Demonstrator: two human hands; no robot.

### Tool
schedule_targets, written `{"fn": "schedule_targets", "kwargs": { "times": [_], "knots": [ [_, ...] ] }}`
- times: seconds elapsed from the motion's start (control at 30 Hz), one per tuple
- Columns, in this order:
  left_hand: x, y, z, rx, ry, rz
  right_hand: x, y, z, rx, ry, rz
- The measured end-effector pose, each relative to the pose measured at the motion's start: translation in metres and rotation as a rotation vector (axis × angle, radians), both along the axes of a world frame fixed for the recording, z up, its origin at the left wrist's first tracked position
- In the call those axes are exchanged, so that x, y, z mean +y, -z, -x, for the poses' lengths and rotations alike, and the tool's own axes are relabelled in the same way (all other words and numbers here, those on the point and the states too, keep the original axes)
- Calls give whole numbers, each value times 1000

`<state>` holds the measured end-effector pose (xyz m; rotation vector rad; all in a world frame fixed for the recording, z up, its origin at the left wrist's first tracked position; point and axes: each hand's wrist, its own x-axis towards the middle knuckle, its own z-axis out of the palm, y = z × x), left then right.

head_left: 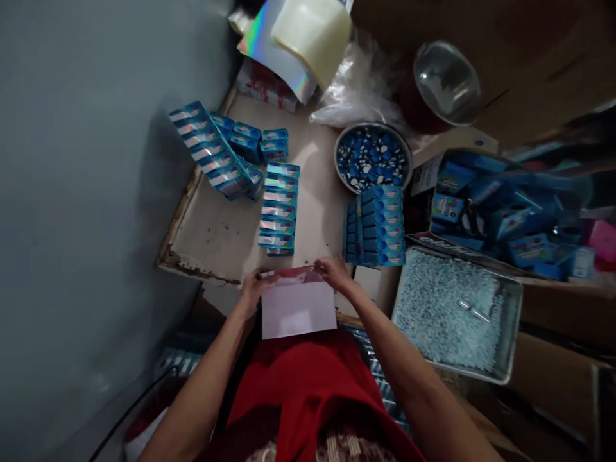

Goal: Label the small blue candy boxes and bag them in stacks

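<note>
In front of my red apron, both hands hold a white sheet (pixel 298 311) with a pinkish-red strip along its far edge. My left hand (pixel 251 292) grips its left corner, with a small white piece at the fingertips. My right hand (pixel 332 271) pinches the strip near the right corner. Just beyond the sheet is a row of small blue boxes (pixel 278 208) with shiny labels. Another block of blue boxes (pixel 378 224) with round openings stands beyond my right hand.
More blue boxes (pixel 212 151) are stacked at the table's (pixel 206 224) left edge, beside a grey wall. A metal bowl (pixel 409 157) holds blue and white pieces. Rightward are a carton (pixel 423 176) of blue packs and a metal tray (pixel 514 321) of pale-blue pellets.
</note>
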<state>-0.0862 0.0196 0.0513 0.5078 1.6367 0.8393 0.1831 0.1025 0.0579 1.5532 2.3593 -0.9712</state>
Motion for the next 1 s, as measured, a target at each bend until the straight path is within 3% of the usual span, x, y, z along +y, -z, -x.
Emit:
{"fn": "schedule_targets", "kwargs": {
  "times": [0.13,0.3,0.43,0.57,0.73,1.0],
  "knots": [
    [0,-21,-15,-63,77,8,3,-17,-18,11,21,-59],
    [5,-29,-39,-106,69,-8,-7,-34,15,67,-14,-249],
    [0,-31,-49,-125,-4,-24,-35,-29,52,86,-77,-315],
    [-6,-36,-56,-70,-104,-37,-58,-20,68,112,-50,-407],
    [-10,-38,-69,-1,-261,-22,-79,-21,72,126,-23,-520],
    [-11,-36,-72,-69,-348,1,-81,-33,56,217,-32,-463]
  ]
}}
